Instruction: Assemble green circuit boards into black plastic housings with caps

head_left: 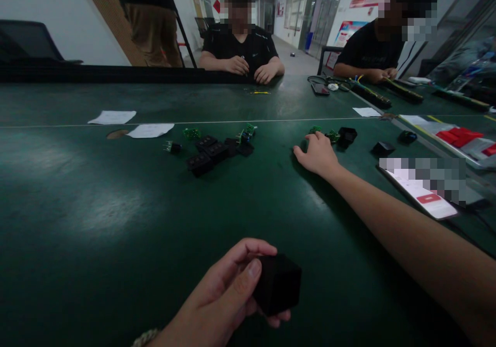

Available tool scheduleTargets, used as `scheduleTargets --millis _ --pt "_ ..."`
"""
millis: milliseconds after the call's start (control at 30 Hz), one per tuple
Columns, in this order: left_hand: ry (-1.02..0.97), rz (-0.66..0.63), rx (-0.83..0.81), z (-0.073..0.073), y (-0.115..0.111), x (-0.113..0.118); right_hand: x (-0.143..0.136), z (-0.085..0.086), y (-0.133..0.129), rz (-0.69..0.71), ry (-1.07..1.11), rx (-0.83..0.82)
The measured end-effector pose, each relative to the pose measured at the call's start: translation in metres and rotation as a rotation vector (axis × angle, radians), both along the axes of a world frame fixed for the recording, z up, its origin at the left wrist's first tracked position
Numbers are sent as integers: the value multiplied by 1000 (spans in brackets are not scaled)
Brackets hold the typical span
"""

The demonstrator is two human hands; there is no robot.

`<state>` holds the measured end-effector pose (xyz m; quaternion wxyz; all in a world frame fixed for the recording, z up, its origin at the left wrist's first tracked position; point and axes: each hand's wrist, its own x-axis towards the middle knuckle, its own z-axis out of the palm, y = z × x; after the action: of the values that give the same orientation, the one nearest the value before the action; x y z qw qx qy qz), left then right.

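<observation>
My left hand (228, 295) is close to me at the bottom of the view, fingers and thumb wrapped around a small black plastic cube housing (278, 284). My right hand (318, 153) is stretched far forward, palm down on the green table (96, 207), fingers spread. Its fingertips are beside small green circuit boards (323, 133) and a black housing (346, 136). Whether it touches them I cannot tell.
A cluster of black housings (211, 153) and green boards (246, 131) lies mid-table. Paper slips (149, 129) lie at left. A phone (424, 194) and another black housing (383, 148) are at right. Two seated people work across the table; a third person stands behind.
</observation>
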<state>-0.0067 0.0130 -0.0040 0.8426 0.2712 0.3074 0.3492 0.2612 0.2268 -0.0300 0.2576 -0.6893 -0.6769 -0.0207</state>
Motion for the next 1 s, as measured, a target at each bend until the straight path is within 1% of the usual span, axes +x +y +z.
scheduleTargets --millis 67,133,300,367,567,733,800,900,1000 --pt "-11 -17 13 0 0 0 -1 1 -2 -9 -4 -1" --pt "12 -14 18 0 -1 0 -2 2 -3 30 -14 4" --pt "35 -1 14 1 -2 -1 -5 7 -6 237 -42 12" --pt "29 -10 13 0 -2 -1 -5 8 -5 289 -46 13" --pt "2 -33 32 -4 0 -1 0 12 -7 335 -48 35" --pt "25 -24 32 -5 0 -1 -1 10 -10 448 -54 11" --pt "23 -33 35 -5 0 -1 -1 9 -9 448 -54 1" --pt "20 -55 39 -5 0 -2 0 7 -7 397 -56 -14" --pt "52 -40 41 -3 0 -1 0 6 -7 362 -66 -44"
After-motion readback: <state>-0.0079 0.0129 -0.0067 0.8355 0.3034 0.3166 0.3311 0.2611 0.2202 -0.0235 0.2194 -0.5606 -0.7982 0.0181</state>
